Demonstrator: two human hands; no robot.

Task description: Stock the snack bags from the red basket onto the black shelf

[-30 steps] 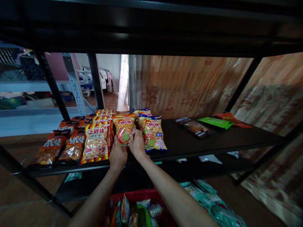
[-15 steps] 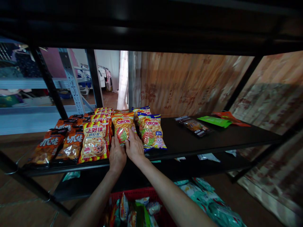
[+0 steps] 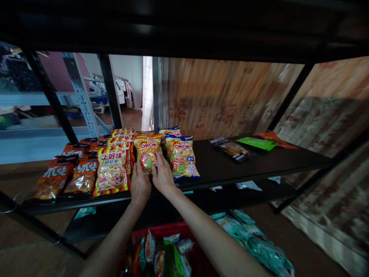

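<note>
An orange snack bag [image 3: 146,154] stands near the shelf's front edge, held between my two hands. My left hand [image 3: 140,185] is against its lower left side, fingers pointing up. On its lower right side lies my right hand [image 3: 163,176], with its fingertips on the wrapper and its thumb near the bottom. A blue-and-yellow snack bag [image 3: 182,158] is just right of my right hand. Close to my left hand, red-and-yellow prawn cracker bags [image 3: 112,169] stand in a row running back.
Dark orange-and-black snack bags [image 3: 55,175] fill the left end of the black shelf [image 3: 219,169]. Farther right lie a dark packet [image 3: 230,149], a green packet [image 3: 256,143] and an orange packet [image 3: 275,139]. Below are a red basket [image 3: 161,229] of snacks and teal packages [image 3: 259,242].
The view has shifted slightly, so the shelf sits a little higher and farther left in it. Both hands stay at the sides of the orange snack bag.
</note>
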